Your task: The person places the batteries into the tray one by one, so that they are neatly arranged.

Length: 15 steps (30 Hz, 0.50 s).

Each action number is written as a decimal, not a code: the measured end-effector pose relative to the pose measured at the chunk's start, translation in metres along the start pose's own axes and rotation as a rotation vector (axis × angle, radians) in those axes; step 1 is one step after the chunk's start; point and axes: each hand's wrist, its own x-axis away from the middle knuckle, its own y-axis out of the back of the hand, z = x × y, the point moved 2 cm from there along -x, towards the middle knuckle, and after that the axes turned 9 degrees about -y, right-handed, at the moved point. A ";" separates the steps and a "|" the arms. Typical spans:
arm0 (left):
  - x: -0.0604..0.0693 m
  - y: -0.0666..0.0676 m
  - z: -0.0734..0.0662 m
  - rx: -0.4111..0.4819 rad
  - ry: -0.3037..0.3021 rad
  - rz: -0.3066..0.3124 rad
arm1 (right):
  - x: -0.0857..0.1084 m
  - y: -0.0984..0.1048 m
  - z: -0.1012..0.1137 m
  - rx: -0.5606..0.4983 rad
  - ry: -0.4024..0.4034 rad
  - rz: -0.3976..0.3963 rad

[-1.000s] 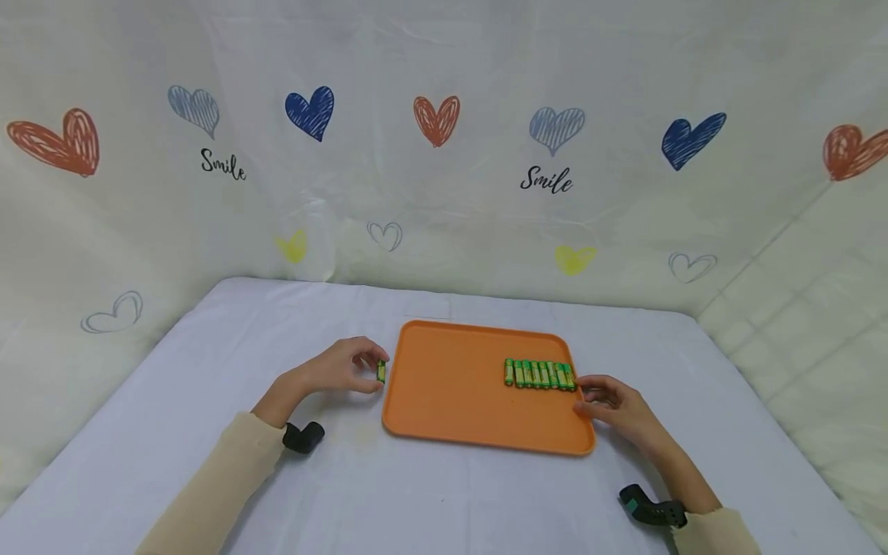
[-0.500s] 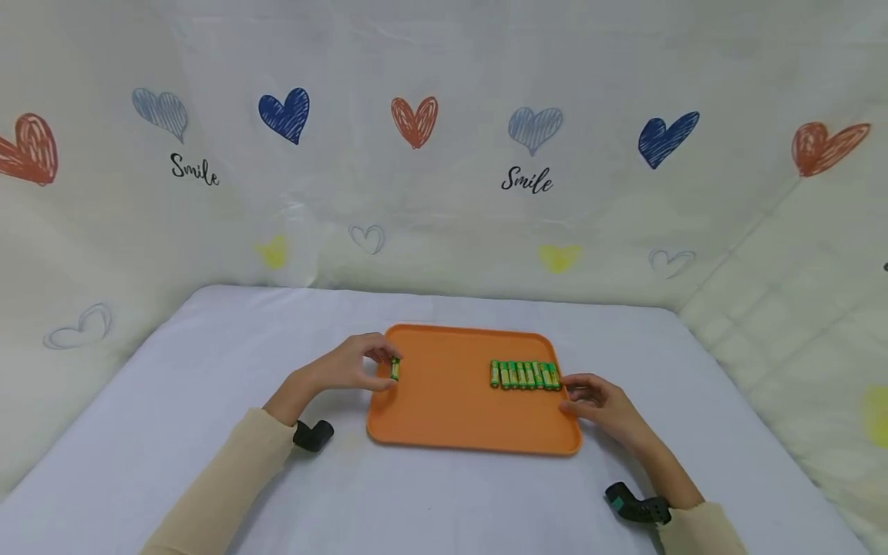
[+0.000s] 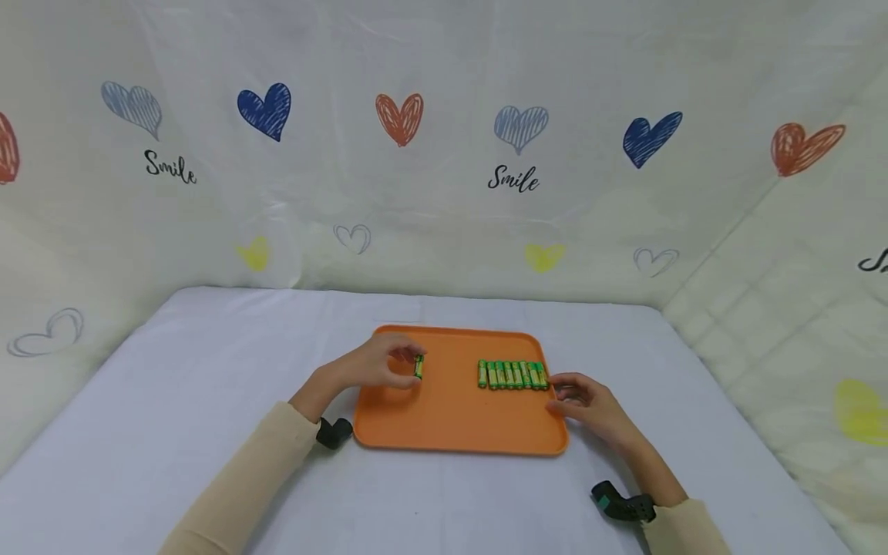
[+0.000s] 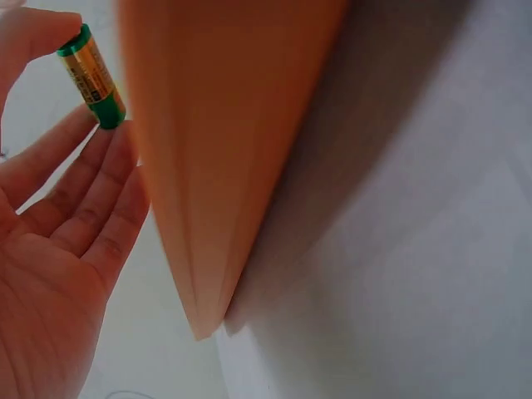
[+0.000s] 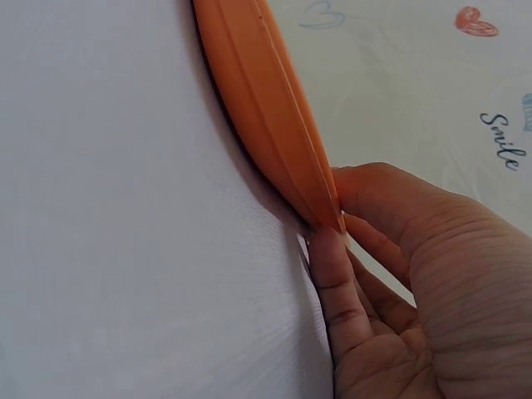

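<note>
My left hand (image 3: 381, 364) pinches a green and gold battery (image 3: 418, 367) between thumb and fingertips, over the left part of an orange tray (image 3: 451, 428). In the left wrist view the battery (image 4: 91, 76) is tilted, its ends between thumb and fingers, with the tray's side (image 4: 208, 191) beside it. Inside the tray on the right, several green batteries (image 3: 513, 375) lie side by side in a row. My right hand (image 3: 590, 405) holds the tray's right rim, by the last battery of the row. The right wrist view shows thumb and fingers at the rim (image 5: 274, 108).
The tray lies on a table with a white cloth (image 3: 430, 501). Behind it hangs a pale backdrop (image 3: 444, 254) printed with hearts and "Smile". Each wrist wears a black device, the left device (image 3: 334, 433) close to the tray's front left corner.
My left hand has carried the battery rightward, from beside the tray's left edge to above its inside. My right hand stays at the right rim. The head view has shifted slightly.
</note>
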 end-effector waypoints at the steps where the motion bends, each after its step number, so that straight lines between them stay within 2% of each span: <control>1: 0.000 0.000 0.000 -0.003 0.009 0.001 | 0.000 -0.001 0.000 0.000 -0.003 -0.001; 7: -0.001 0.002 -0.002 -0.050 0.026 0.008 | -0.001 -0.001 0.000 -0.019 -0.002 0.002; 11: -0.004 0.006 -0.006 -0.076 -0.012 -0.007 | -0.001 -0.002 -0.002 -0.035 0.010 0.012; 15: -0.010 0.006 -0.011 -0.056 -0.050 -0.029 | -0.002 -0.002 -0.002 -0.043 0.013 0.011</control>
